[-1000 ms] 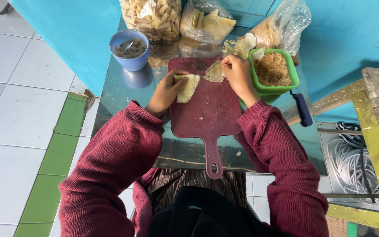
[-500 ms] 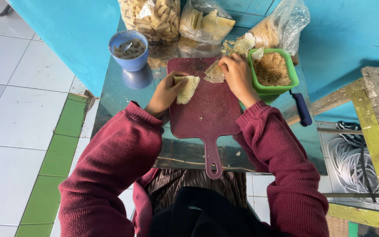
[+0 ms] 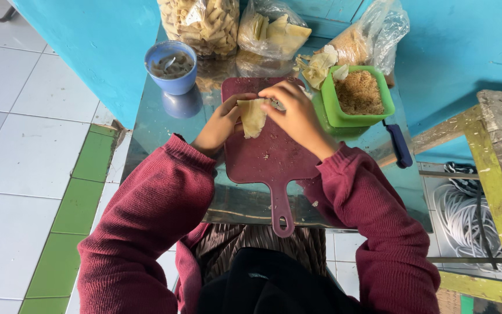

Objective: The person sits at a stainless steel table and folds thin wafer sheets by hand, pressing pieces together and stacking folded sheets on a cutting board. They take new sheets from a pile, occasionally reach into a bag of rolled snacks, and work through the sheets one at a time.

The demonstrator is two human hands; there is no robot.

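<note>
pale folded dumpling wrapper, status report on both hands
Left hand and right hand both pinching the pale folded dumpling wrapper. Held just over the dark red plastic cutting board. Nothing in the way.

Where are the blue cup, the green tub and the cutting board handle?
blue cup [image 3: 172,81], head view, on its outer wall.
green tub [image 3: 331,106], head view, on its left rim.
cutting board handle [image 3: 282,209], head view, mid-handle.
</note>
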